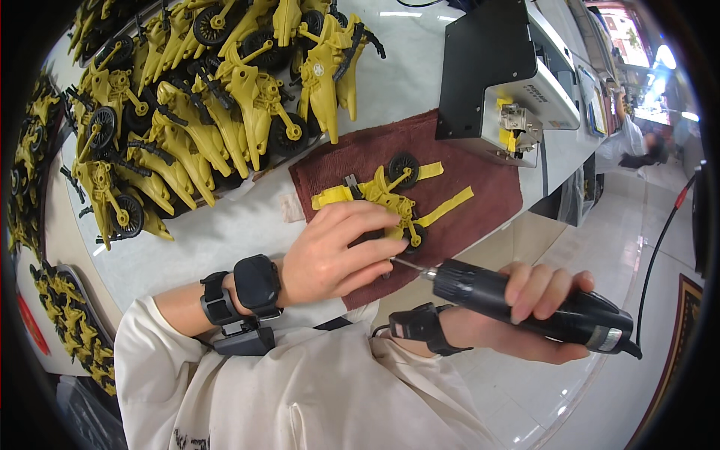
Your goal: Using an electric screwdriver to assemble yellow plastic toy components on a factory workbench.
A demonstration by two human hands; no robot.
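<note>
On a dark red cloth (491, 169) lies a yellow toy motorcycle (391, 196) with black wheels. My left hand (337, 244) is closed over its near side, fingers bent around it and hiding part of the body. My right hand (536, 300) grips a black corded electric screwdriver (480, 289), fingers wrapped around the barrel. Its thin metal bit points left, its tip close to my left fingertips at the toy's near edge. Whether the tip touches a screw cannot be made out.
Many yellow toy motorcycles (247, 97) are piled at the back left, and more lie in a tray (71, 322) at the left. A black-and-white screw feeder (495, 82) stands at the back right. Yellow strips (450, 206) lie on the cloth. The screwdriver's cord (652, 277) runs up at the right.
</note>
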